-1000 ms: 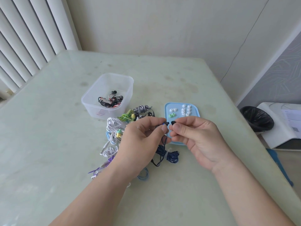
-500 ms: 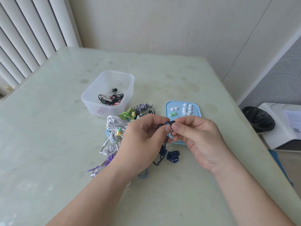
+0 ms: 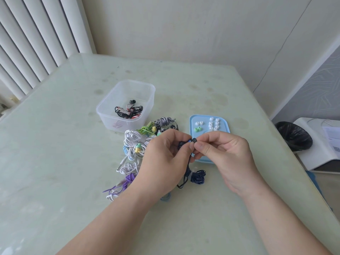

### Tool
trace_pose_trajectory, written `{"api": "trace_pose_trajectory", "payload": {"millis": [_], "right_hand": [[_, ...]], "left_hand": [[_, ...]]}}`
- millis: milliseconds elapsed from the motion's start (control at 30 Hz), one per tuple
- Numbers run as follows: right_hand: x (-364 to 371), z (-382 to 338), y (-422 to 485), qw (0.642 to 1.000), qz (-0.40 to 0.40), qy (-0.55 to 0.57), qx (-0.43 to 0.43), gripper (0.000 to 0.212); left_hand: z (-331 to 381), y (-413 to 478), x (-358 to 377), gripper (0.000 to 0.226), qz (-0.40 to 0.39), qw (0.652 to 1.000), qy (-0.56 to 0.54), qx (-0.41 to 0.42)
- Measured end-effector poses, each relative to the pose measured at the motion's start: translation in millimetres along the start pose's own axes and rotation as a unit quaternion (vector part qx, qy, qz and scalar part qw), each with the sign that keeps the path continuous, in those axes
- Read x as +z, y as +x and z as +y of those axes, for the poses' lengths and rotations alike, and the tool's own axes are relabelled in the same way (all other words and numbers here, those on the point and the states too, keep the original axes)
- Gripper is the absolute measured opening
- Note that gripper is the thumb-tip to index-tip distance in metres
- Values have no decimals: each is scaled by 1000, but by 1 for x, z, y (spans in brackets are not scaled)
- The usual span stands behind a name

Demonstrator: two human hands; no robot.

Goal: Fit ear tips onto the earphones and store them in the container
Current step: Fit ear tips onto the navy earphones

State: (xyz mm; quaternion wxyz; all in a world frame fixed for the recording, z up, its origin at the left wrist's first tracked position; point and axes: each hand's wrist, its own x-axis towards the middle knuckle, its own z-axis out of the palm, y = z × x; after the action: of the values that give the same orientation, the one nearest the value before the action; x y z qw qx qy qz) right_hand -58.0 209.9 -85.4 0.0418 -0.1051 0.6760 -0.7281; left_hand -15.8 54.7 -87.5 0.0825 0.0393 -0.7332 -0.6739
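Both arms are bare: the left forearm (image 3: 117, 219) and right forearm (image 3: 279, 219) show no sleeve as far as I can see. The left hand (image 3: 165, 161) and right hand (image 3: 228, 157) are bare too, with short, plain nails.

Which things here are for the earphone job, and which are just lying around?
For the job: dark blue earphones in the left hand, black ear tip pinched by the right hand, blue tray of spare ear tips, clear container, pile of bundled earphones.
Just lying about: black bin, window blinds.
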Motion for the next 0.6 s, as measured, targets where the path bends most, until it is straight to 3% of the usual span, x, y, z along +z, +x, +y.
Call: {"api": "trace_pose_trajectory", "payload": {"millis": [300, 600], "right_hand": [[-2, 1, 1, 1000, -11, 18, 7, 12], [-3, 5, -2, 999, -5, 8, -40, 12]], "left_hand": [[-3, 0, 3, 9, 16, 999, 11, 25], [-2, -1, 5, 9, 30, 999, -24, 33]]}}
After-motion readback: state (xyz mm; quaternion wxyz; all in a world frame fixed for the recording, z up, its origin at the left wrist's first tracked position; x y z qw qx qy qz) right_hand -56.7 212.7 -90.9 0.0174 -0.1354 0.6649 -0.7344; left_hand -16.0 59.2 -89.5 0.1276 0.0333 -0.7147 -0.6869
